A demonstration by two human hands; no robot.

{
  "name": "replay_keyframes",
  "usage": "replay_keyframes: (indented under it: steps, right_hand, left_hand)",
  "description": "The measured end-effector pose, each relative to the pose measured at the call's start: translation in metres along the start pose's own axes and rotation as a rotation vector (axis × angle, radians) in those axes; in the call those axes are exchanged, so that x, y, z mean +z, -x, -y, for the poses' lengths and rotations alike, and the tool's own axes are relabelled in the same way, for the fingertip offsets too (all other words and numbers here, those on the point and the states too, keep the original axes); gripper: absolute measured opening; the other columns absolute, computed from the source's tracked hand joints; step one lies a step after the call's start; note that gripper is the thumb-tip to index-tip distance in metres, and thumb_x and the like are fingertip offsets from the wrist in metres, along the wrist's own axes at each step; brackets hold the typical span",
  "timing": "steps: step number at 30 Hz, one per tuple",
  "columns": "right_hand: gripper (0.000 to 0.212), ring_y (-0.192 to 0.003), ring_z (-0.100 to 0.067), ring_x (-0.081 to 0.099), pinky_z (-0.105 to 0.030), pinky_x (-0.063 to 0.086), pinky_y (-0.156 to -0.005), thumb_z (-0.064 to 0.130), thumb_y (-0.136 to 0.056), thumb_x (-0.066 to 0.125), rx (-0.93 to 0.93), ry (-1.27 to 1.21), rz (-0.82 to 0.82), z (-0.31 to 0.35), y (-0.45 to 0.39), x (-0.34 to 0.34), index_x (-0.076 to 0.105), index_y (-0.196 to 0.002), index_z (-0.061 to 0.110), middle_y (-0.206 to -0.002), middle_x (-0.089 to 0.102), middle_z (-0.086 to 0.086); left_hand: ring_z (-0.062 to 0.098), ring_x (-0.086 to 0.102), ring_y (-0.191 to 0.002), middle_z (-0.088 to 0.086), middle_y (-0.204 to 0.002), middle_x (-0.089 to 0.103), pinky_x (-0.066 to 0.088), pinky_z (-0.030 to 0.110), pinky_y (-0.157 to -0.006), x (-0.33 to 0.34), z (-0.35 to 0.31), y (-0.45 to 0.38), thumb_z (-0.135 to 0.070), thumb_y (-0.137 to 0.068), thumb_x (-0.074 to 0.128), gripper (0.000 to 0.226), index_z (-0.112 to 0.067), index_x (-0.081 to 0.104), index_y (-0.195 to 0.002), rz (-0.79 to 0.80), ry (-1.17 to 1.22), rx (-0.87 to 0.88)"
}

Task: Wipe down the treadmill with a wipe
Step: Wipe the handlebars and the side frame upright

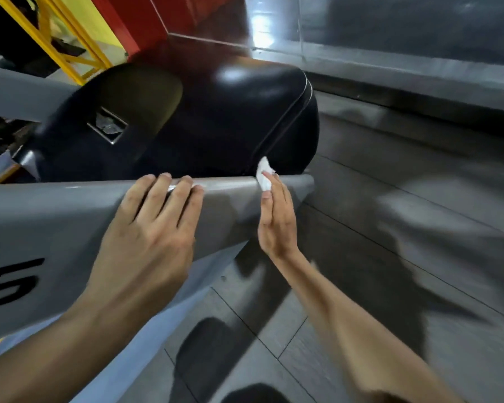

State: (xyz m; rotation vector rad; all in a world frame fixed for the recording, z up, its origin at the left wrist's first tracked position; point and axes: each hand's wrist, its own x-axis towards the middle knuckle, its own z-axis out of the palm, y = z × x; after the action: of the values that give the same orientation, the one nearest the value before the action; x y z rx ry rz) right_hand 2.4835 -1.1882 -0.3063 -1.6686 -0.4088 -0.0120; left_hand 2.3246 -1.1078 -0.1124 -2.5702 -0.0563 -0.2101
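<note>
A grey treadmill side rail (56,216) runs across the left half of the view, with a glossy black motor hood (230,117) behind it. My left hand (149,234) lies flat on the rail, its straight fingers reaching over the top edge. My right hand (277,216) presses a small white wipe (264,177) against the rail's right end, fingers straight and edge-on to the camera. The wipe pokes out above my fingertips, where the rail meets the black hood.
Grey plank flooring (405,257) fills the right side. A grey ledge and dark glossy wall (419,68) run along the back. Yellow frame bars (64,48) and a red panel (146,18) stand at the upper left. Black lettering (9,283) marks the rail.
</note>
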Motion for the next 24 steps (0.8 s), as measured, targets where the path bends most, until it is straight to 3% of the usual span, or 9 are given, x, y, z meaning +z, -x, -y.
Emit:
replay_keyframes:
  steps: [7,11,14,17,19,22,24]
  right_hand:
    - [0.047,-0.145,-0.004,0.030,-0.022,0.018,-0.122,0.031,-0.111,0.025,0.239,0.030,-0.060,-0.085,-0.054,-0.016,0.043,-0.151,0.018,-0.158,0.040,0.000]
    - [0.046,-0.147,-0.017,0.035,-0.033,0.023,-0.123,0.032,-0.111,0.029,0.410,-0.026,-0.079,-0.118,-0.086,-0.026,0.045,-0.151,0.018,-0.157,0.043,-0.002]
    - [0.044,-0.147,-0.018,0.037,-0.030,0.025,-0.122,0.031,-0.110,0.034,0.470,-0.099,-0.144,-0.117,-0.084,-0.022,0.049,-0.149,0.019,-0.156,0.045,-0.001]
    - [0.045,-0.151,-0.012,0.027,-0.032,0.022,-0.125,0.028,-0.110,0.035,0.290,-0.204,-0.157,-0.064,-0.030,-0.001,0.038,-0.155,0.021,-0.163,0.032,0.001]
    - [0.056,-0.156,-0.020,0.013,-0.042,0.018,-0.127,0.030,-0.109,0.036,0.046,-0.239,-0.057,-0.019,0.020,0.018,0.023,-0.159,0.010,-0.168,0.017,-0.008]
    - [0.072,-0.156,-0.033,0.004,-0.047,0.014,-0.127,0.045,-0.103,0.031,-0.277,-0.092,0.110,0.017,0.067,0.040,0.018,-0.157,0.000,-0.167,0.008,-0.019]
    - [0.070,-0.157,-0.030,0.007,-0.048,0.016,-0.126,0.046,-0.104,0.032,-0.222,-0.082,0.063,-0.001,0.064,0.041,0.015,-0.159,0.007,-0.168,0.008,-0.015]
  left_hand:
    - [0.046,0.050,-0.133,0.022,-0.148,0.053,0.036,0.061,-0.113,0.019,-0.005,-0.005,-0.010,-0.099,0.044,0.047,0.000,0.052,-0.145,-0.086,0.002,-0.076]
    - [0.048,0.050,-0.130,0.022,-0.145,0.053,0.037,0.065,-0.109,0.027,-0.012,-0.010,-0.013,-0.102,0.043,0.044,-0.003,0.054,-0.143,-0.094,0.017,-0.132]
    - [0.049,0.049,-0.130,0.022,-0.145,0.052,0.036,0.065,-0.110,0.026,-0.013,-0.011,-0.014,-0.102,0.042,0.045,-0.003,0.053,-0.144,-0.071,0.014,-0.117]
    - [0.048,0.047,-0.132,0.020,-0.148,0.050,0.035,0.065,-0.110,0.023,-0.012,-0.010,-0.015,-0.102,0.039,0.047,-0.003,0.052,-0.145,-0.066,0.054,-0.128]
    - [0.047,0.047,-0.133,0.021,-0.148,0.051,0.035,0.065,-0.112,0.021,-0.013,-0.010,-0.014,-0.102,0.039,0.046,-0.002,0.053,-0.144,-0.067,0.063,-0.125]
    - [0.045,0.043,-0.139,0.021,-0.153,0.047,0.029,0.061,-0.118,0.017,-0.011,-0.008,-0.016,-0.102,0.035,0.050,0.000,0.049,-0.147,-0.048,0.058,-0.091]
    - [0.043,0.038,-0.145,0.022,-0.156,0.042,0.025,0.059,-0.122,0.014,-0.006,-0.004,-0.015,-0.100,0.035,0.053,0.002,0.045,-0.149,-0.027,0.064,-0.047]
